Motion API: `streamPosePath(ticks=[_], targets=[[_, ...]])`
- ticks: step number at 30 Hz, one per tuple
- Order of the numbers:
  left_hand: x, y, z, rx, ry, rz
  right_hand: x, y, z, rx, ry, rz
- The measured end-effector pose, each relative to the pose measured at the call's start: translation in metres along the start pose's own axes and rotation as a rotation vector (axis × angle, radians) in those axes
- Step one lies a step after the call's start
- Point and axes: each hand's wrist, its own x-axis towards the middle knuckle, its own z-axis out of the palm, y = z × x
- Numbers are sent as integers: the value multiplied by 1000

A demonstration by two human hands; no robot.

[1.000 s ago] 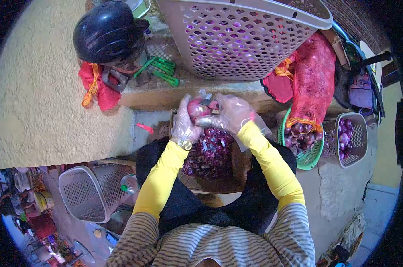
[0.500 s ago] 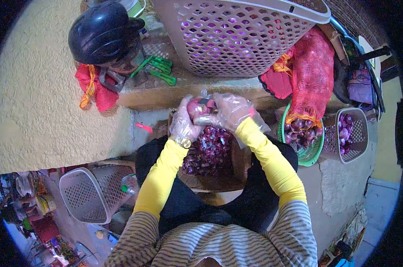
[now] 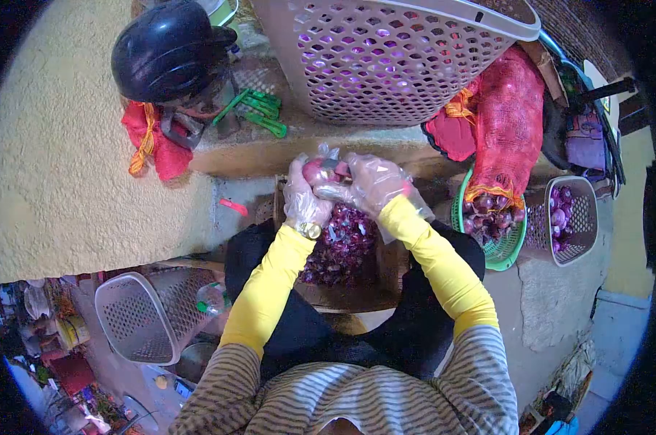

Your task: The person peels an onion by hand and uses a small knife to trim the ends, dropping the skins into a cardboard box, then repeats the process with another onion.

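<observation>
Gloved left grip [image 3: 303,199] is clasping a red onion [image 3: 316,172] — right grip [image 3: 376,183] is resting curled against it, contents unclear — apparently peeling, calling for steady turning.

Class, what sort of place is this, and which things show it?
Probably an onion-peeling workplace: the left hand holds an onion above a heap of purple skins, and a red mesh sack lies over a green basket of onions.
</observation>
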Motion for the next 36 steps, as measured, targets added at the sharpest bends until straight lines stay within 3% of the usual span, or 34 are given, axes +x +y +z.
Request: streamPosePath(ticks=[2,6,8,12,14,21,27,29,30,31,33,36], targets=[[8,2,3,-760,110,-440,0,0,7,11,-4,12],[12,-12,5,-842,172,-352,-3,0,19,137,-15,16],[11,-15,1,-915,91,-332,-4,0,25,144,9,6],[16,-27,-4,-915,-41,-305,-4,3,30,160,33,0],[15,-20,4,-849,109,-316,-5,3,27,144,22,12],[8,-13,13,-836,193,-379,-4,11,34,274,-63,48],[7,-17,18,-546,197,-141,0,19,44,449,-31,40],[8,-18,15,-727,-102,-128,2,25,42,504,-29,50],[4,1,22,-799,-40,-293,1,26,33,401,6,21],[7,3,18,-799,-41,-292,0,27,25,298,39,-7],[16,8,7,-920,-156,-610,1,27,14,237,38,-42],[10,4,7,-809,-81,-548,-4,9,0,-5,-80,-41]])
